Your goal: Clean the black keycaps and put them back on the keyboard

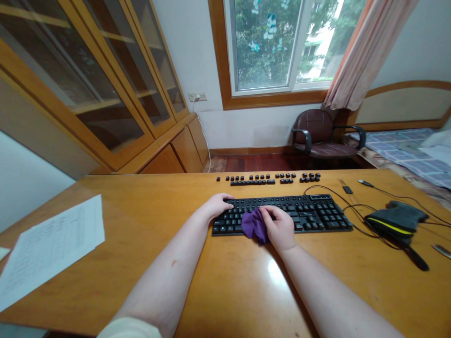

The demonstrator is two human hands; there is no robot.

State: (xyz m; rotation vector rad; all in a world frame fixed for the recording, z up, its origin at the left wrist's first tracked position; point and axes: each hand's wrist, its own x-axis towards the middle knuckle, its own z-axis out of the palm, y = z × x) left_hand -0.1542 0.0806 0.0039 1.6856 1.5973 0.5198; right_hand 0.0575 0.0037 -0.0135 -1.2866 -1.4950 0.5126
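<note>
A black keyboard point(322, 218) lies flat on the desk, its top rows stripped of keycaps in places. My left hand point(217, 206) holds its left end, thumb on the top face and fingers around the back corner. In my right hand point(281, 230) a crumpled purple cloth point(254, 226) is pinched and rests on the lower middle keys. The cloth and both hands hide some of the keys. Behind the keyboard, loose black keycaps point(252, 183) stand in rows along the far part of the desk.
Printed papers point(59, 244) lie at the left of the wooden desk point(148, 211). To the right are a grey cloth item point(396, 218) with a yellow stripe, a dark handle point(417, 258), a black cable and a USB plug point(365, 183). A chair point(317, 134) stands beyond the desk.
</note>
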